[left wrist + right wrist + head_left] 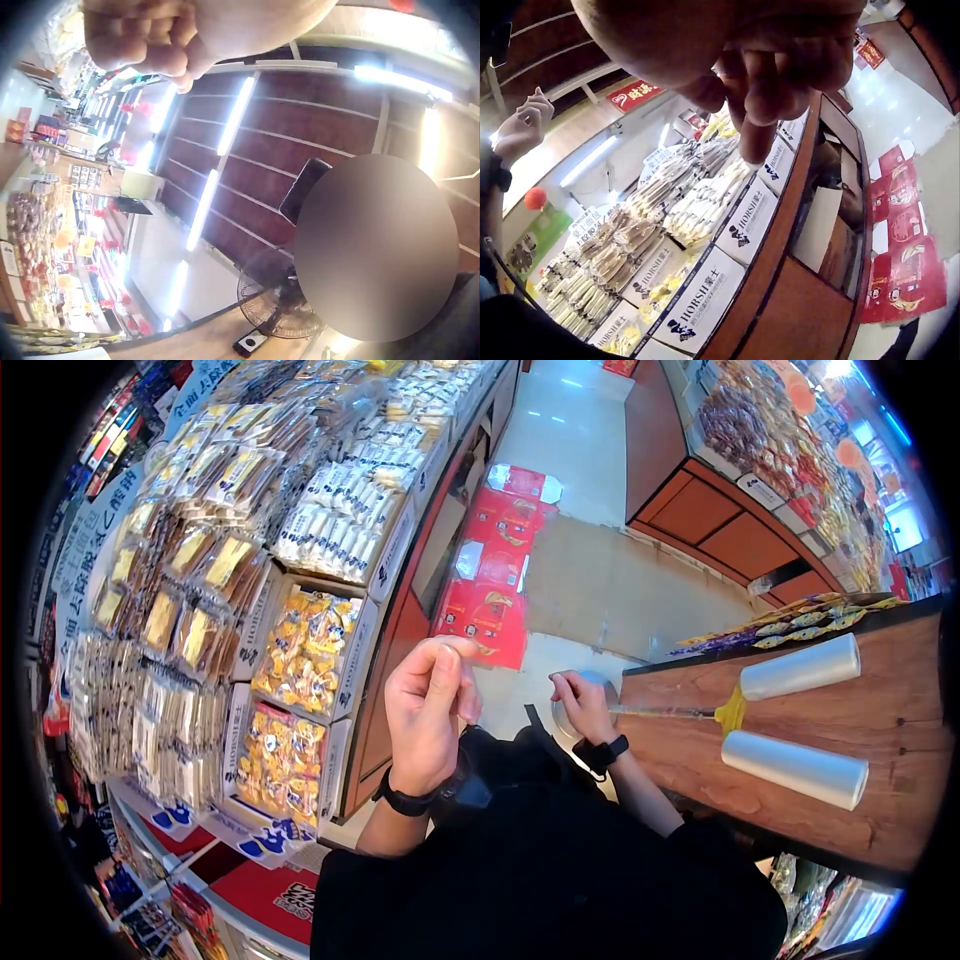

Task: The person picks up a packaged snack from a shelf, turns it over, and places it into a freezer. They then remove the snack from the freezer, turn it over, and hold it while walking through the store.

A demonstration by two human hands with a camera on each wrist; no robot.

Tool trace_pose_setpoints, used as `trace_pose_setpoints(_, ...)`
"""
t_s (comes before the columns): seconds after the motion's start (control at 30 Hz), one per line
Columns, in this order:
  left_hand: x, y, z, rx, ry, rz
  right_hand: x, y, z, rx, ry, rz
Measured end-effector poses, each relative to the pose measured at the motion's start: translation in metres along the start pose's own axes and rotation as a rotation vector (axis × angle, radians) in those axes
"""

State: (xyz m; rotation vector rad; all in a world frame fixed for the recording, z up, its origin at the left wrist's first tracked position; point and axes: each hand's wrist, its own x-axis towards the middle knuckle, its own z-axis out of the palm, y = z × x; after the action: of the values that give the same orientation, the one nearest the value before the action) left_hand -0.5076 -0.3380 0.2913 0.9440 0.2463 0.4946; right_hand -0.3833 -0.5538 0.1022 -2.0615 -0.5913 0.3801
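Observation:
My left hand [422, 710] is raised in front of the body, its fingers bent in loosely toward the thumb, and nothing shows in it. The left wrist view has the same hand [172, 37] along its top edge with curled fingers. Lower and to the right, my right hand [585, 707] hangs beside the wooden counter [680, 760] with loosely bent fingers and nothing in it. In the right wrist view that hand [757, 67] overlaps the snack display. Nearest the left hand are boxes of wrapped yellow snacks [305, 650].
Stacked packaged snacks [215, 550] fill the shelving on the left. Two clear plastic rolls [795, 770] on a yellow holder [732, 712] lie on the counter. Flattened red boxes [490, 595] and brown cardboard [620, 580] cover the aisle floor. A fan [276, 292] stands by the counter.

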Motion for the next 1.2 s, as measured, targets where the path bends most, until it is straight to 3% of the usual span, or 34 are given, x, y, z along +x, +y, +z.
trace_pose_setpoints(0.27,0.052,0.015,-0.024,-0.044,0.027,-0.13,0.037,-0.024,0.023,-0.046,0.011,0.087)
trace_pose_setpoints(0.47,0.085,-0.011,-0.05,-0.069,-0.016,-0.065,0.058,-0.014,0.025,-0.017,0.025,0.115)
trace_pose_setpoints(0.6,0.111,-0.024,-0.045,0.007,0.163,-0.257,0.081,-0.006,0.022,-0.018,0.018,0.111)
trace_pose_setpoints(0.63,0.118,-0.029,-0.05,-0.111,0.146,-0.277,0.088,-0.004,0.021,-0.045,0.014,0.101)
trace_pose_setpoints(0.8,0.155,-0.055,-0.052,-0.01,0.177,-0.205,0.141,0.0,0.014,0.074,-0.068,0.125)
trace_pose_setpoints(0.97,0.206,-0.085,-0.047,0.065,0.251,-0.162,0.219,0.002,-0.009,0.066,-0.115,-0.011)
trace_pose_setpoints(1.1,0.249,-0.136,-0.048,0.333,0.298,-0.073,0.274,0.011,-0.035,0.084,-0.125,-0.047)
trace_pose_setpoints(1.2,0.272,-0.155,-0.043,0.484,0.39,-0.143,0.308,0.023,-0.051,0.12,-0.165,-0.047)
